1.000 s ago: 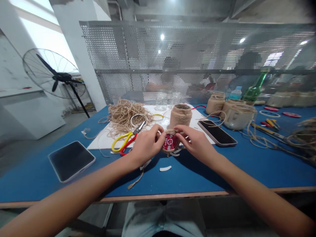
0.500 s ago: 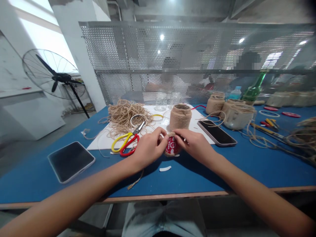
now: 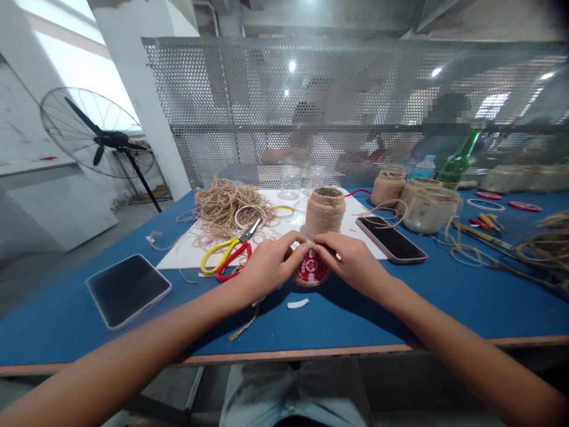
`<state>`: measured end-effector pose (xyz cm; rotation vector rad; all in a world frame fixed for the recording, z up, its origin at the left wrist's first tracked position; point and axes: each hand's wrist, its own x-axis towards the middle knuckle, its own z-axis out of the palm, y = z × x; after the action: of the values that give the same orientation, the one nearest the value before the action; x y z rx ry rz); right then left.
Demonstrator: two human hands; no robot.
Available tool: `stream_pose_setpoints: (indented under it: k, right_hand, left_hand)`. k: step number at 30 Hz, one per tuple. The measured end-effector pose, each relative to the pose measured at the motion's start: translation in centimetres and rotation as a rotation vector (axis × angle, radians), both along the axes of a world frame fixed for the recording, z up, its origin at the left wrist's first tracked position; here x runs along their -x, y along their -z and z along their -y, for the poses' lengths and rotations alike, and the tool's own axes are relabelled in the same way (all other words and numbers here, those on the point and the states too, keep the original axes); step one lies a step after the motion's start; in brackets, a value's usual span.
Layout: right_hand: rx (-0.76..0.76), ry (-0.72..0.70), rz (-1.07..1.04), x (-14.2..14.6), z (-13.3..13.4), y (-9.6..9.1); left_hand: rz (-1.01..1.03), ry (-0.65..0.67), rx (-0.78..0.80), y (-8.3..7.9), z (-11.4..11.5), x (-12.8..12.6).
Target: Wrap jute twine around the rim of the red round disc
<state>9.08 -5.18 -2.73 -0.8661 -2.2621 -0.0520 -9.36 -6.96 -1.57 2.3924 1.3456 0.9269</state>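
A red jar lid (image 3: pixel 311 270) with white print and a flower mark is held up on edge between my two hands, its printed face towards me. Twine runs around its rim. My left hand (image 3: pixel 272 261) pinches the upper left edge between thumb and fingers. From the other side, my right hand (image 3: pixel 353 258) closes its thumb and fingers on the upper right edge. Just behind the lid stands a twine-wrapped jar (image 3: pixel 325 212). Scissors (image 3: pixel 233 252) with one yellow and one red handle lie open-bladed beside my left hand. The fingertips partly cover the lid's top.
A heap of loose twine (image 3: pixel 229 204) lies on white paper (image 3: pixel 180 255) at the left. A tablet-like dark device (image 3: pixel 128 290) and a phone (image 3: pixel 391 239) flank my arms. More wrapped jars (image 3: pixel 429 210) and a green bottle (image 3: pixel 460 159) stand right. A perforated metal screen (image 3: pixel 249 101) rises behind.
The lid has turned to face me more squarely, showing wider and with more of its red face. My left fingers have shifted slightly right along its top edge.
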Motion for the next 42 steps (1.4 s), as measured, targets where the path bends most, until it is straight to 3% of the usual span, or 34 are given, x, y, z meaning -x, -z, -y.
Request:
stream_pose_setpoints:
  k: [7,16,23,27,35,42]
  right_hand:
    - [0.116,-0.071,-0.100,0.20,0.38,-0.59]
    - [0.361,-0.069,-0.169,-0.02,0.24,-0.70]
    - [0.282,-0.025,-0.109,0.03,0.30,-0.58]
    - [0.215,-0.026,-0.032,0.04,0.28,-0.44]
    - [0.291,-0.104,-0.058,0.21,0.52,-0.66]
    - [0.280,-0.112,-0.105,0.27,0.64,-0.79]
  left_hand:
    - [0.059,0.059,-0.054,-0.24,-0.01,0.01]
    - [0.127,0.007,-0.061,-0.38,0.06,0.22]
    - [0.034,-0.006,-0.049,-0.24,0.07,0.18]
    - [-0.075,-0.045,-0.122,0.01,-0.18,0.34]
    - [-0.069,0.079,-0.171,0.26,-0.17,0.25]
    - [-0.089,0.052,-0.208,0.07,-0.12,0.30]
